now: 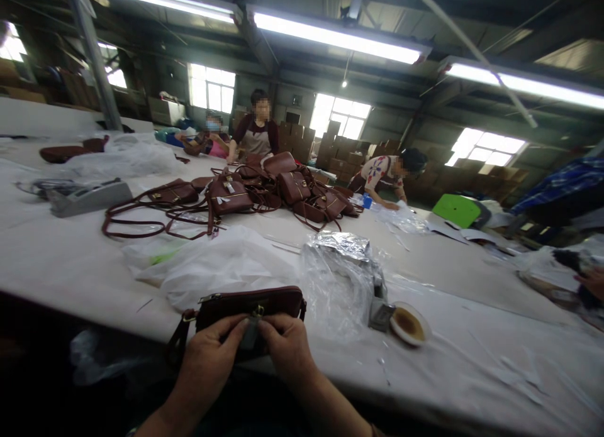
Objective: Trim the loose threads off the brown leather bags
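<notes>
A small dark red leather bag (236, 304) rests against the near edge of the white table (462, 361), its zipped top facing up. My left hand (207, 358) and my right hand (285, 349) both grip its front, fingers curled and pinched together around a small grey tag or pull at the bag's middle. The bag's strap hangs down at the left.
Crumpled clear plastic bags (330, 280) lie just beyond the bag, with a small dish (408, 324) to the right. A heap of matching bags (283, 188) sits mid-table. Three other people work at the far side. A green sheet (457, 209) lies at right.
</notes>
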`<state>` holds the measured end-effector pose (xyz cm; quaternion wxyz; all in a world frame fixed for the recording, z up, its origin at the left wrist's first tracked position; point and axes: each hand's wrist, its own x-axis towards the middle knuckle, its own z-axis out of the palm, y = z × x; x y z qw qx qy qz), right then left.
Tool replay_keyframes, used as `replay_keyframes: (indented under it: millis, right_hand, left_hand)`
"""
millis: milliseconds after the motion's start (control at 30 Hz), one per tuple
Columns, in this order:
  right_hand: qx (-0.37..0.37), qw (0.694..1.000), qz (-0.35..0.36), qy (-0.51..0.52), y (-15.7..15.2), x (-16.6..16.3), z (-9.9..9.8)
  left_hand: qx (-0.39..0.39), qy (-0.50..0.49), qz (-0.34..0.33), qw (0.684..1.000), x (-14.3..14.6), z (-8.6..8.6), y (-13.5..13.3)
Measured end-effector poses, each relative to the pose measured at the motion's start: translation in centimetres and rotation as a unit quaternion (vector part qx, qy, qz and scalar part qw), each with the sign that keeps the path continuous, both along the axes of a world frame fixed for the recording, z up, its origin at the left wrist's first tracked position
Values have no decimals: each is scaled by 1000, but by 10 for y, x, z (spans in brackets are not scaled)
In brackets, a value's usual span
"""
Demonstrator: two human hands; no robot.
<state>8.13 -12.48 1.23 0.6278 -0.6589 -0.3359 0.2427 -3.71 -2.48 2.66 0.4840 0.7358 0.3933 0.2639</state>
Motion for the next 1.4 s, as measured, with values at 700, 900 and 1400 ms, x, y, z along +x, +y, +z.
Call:
replay_keyframes:
  millis: [700,900,1400]
  right_hand:
    - [-20,996,-84,-23,10,5,11]
    - [-31,994,-93,-45,15,6,9]
    - [-29,996,-53,-60,3,7,8]
  left_hand:
    - [-16,-63,9,998,12,8,-10]
    - [-246,-153,-21,957,16,-14,-21]
    - [-95,-57,-59,992,13,-8,-12]
